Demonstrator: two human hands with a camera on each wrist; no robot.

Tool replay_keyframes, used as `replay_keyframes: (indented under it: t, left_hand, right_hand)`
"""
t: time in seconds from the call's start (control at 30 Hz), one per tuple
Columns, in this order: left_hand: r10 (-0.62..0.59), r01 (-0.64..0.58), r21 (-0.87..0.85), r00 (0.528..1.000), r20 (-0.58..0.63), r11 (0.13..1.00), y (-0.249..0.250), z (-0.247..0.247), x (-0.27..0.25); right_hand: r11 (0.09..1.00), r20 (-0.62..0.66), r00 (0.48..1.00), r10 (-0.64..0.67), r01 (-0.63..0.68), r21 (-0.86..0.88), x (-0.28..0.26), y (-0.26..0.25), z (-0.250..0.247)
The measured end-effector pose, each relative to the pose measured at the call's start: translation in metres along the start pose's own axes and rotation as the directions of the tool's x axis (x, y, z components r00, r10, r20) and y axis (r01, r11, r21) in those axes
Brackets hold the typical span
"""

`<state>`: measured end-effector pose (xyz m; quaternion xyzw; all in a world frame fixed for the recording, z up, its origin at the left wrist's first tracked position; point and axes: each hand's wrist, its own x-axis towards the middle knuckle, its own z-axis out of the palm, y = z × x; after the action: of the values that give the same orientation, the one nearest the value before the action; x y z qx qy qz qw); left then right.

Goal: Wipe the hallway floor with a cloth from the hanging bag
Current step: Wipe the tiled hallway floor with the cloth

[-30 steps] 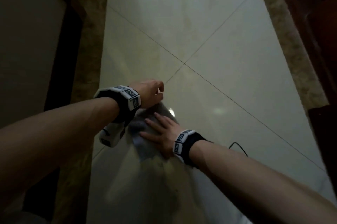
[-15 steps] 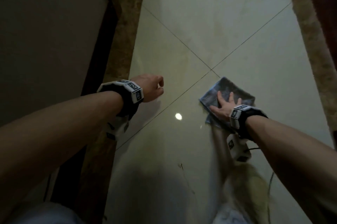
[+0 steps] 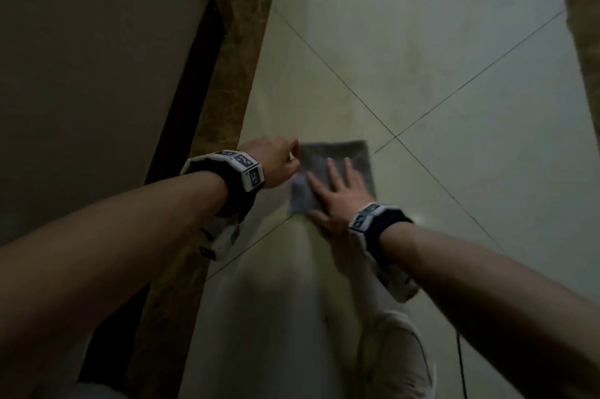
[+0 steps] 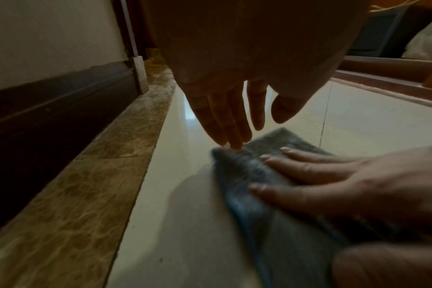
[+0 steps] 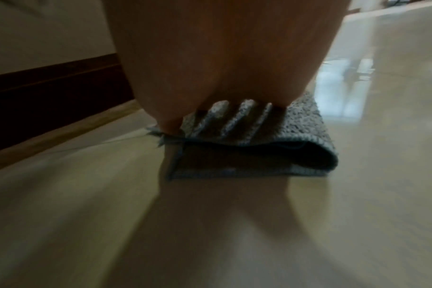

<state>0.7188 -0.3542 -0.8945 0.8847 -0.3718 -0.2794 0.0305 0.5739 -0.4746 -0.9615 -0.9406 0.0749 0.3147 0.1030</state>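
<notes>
A folded grey-blue cloth [image 3: 337, 153] lies on the glossy cream floor tiles [image 3: 454, 25] close to the left border. My right hand [image 3: 337, 197] presses flat on it with fingers spread; the right wrist view shows the palm [image 5: 222, 58] on the cloth [image 5: 308, 117], whose folded edge faces the camera. My left hand [image 3: 276, 161] hovers at the cloth's left edge. In the left wrist view its fingers [image 4: 229, 117] hang straight, the tips at the cloth's corner [image 4: 247, 171]. It holds nothing.
A brown marble strip [image 3: 227, 73] and dark skirting [image 3: 185, 99] run along the wall on the left. Another marble strip [image 3: 584, 41] edges the right side. My light trouser knee [image 3: 399, 359] and a black cable [image 3: 461, 366] are at the bottom.
The right hand slid the cloth out to the right half a second ago and has now swept it back left, beside the left hand. The left hand stayed in place.
</notes>
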Motion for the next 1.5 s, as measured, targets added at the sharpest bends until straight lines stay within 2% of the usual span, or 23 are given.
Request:
replay_keyframes:
  t: [0.1, 0.13, 0.2, 0.27, 0.33, 0.43, 0.53, 0.6, 0.63, 0.7, 0.77, 0.8, 0.83, 0.9, 0.97, 1.03, 1.1, 1.27, 1.37, 1.43, 1.5]
  left_hand:
    - [0.006, -0.006, 0.004, 1.000, 0.019, 1.000, 0.005, 0.006, 0.004]
    - [0.009, -0.009, 0.005, 1.000, 0.025, 1.000, 0.006, 0.008, 0.005]
    - [0.011, -0.011, 0.003, 1.000, 0.028, 1.000, 0.008, 0.011, 0.006]
    - [0.016, -0.016, -0.007, 1.000, 0.024, 1.000, 0.008, 0.011, 0.008]
    - [0.004, -0.003, -0.020, 1.000, 0.022, 1.000, 0.007, 0.009, 0.009]
    - [-0.013, 0.013, -0.023, 1.000, 0.023, 1.000, 0.005, 0.007, 0.009]
    - [-0.022, 0.022, -0.018, 1.000, 0.021, 1.000, 0.001, 0.005, 0.006]
    - [-0.032, 0.032, -0.016, 0.999, 0.005, 0.999, -0.003, 0.005, 0.003]
    - [-0.037, 0.037, -0.017, 0.999, -0.007, 0.999, -0.006, 0.004, 0.001]
    - [-0.059, 0.058, -0.023, 0.998, -0.023, 0.998, -0.014, 0.002, -0.003]
    - [-0.078, 0.076, -0.042, 0.996, -0.033, 0.996, -0.023, 0.000, -0.007]
    - [-0.088, 0.087, -0.052, 0.995, -0.036, 0.995, -0.028, -0.002, -0.009]
    - [-0.099, 0.097, -0.061, 0.994, -0.041, 0.993, -0.033, -0.005, -0.013]
    - [-0.115, 0.111, -0.078, 0.992, -0.049, 0.991, -0.042, -0.010, -0.020]
    - [-0.141, 0.135, -0.090, 0.988, -0.058, 0.987, -0.050, -0.016, -0.026]
    - [-0.165, 0.159, -0.089, 0.984, -0.072, 0.983, -0.057, -0.024, -0.030]
    - [-0.189, 0.179, -0.112, 0.979, -0.080, 0.977, -0.064, -0.030, -0.030]
    - [-0.237, 0.225, -0.157, 0.969, -0.063, 0.962, -0.071, -0.044, -0.027]
    - [-0.264, 0.250, -0.178, 0.962, -0.062, 0.952, -0.072, -0.052, -0.023]
    - [-0.289, 0.273, -0.192, 0.956, -0.056, 0.943, -0.072, -0.058, -0.020]
    - [-0.305, 0.291, -0.198, 0.951, -0.043, 0.936, -0.070, -0.065, -0.020]
  right_hand:
    - [0.964, 0.028, 0.970, -0.241, 0.243, -0.108, 0.008, -0.034, 0.007]
    - [0.949, 0.040, 0.958, -0.285, 0.287, -0.126, 0.010, -0.033, 0.007]
    - [0.938, 0.035, 0.955, -0.295, 0.297, -0.179, 0.011, -0.012, 0.004]
    - [0.965, -0.008, 0.981, -0.196, 0.192, -0.180, 0.005, 0.023, 0.001]
    - [0.996, -0.067, 0.998, 0.005, -0.011, -0.092, -0.003, 0.063, 0.001]
    - [0.945, -0.036, 0.949, 0.314, -0.309, 0.105, -0.015, 0.101, 0.000]
    - [0.867, -0.054, 0.883, 0.466, -0.443, 0.227, -0.009, 0.093, 0.004]
    - [0.828, -0.088, 0.848, 0.523, -0.482, 0.286, 0.002, 0.068, 0.004]
    - [0.824, -0.092, 0.847, 0.524, -0.476, 0.308, 0.009, 0.055, 0.001]
    - [0.884, -0.071, 0.907, 0.416, -0.384, 0.267, 0.025, 0.024, -0.006]
    - [0.970, -0.006, 0.982, 0.188, -0.185, 0.157, 0.037, -0.013, -0.017]
    - [0.993, 0.028, 0.998, 0.060, -0.062, 0.098, 0.042, -0.035, -0.020]
    - [0.997, 0.047, 0.997, -0.063, 0.061, 0.037, 0.045, -0.058, -0.022]
    - [0.958, 0.068, 0.961, -0.268, 0.273, -0.093, 0.045, -0.102, -0.022]
    - [0.903, 0.131, 0.920, -0.368, 0.388, -0.186, 0.047, -0.127, -0.021]
    - [0.885, 0.153, 0.906, -0.396, 0.420, -0.200, 0.055, -0.130, -0.022]
    - [0.899, 0.148, 0.924, -0.353, 0.379, -0.221, 0.068, -0.117, -0.024]
    - [0.975, 0.184, 0.980, -0.074, 0.110, -0.195, 0.096, -0.048, -0.055]
    - [0.983, 0.197, 0.974, 0.111, -0.078, -0.167, 0.112, -0.009, -0.078]
    - [0.974, 0.225, 0.961, 0.159, -0.115, -0.197, 0.123, 0.002, -0.090]
    - [0.970, 0.258, 0.956, 0.137, -0.077, -0.232, 0.124, 0.002, -0.103]
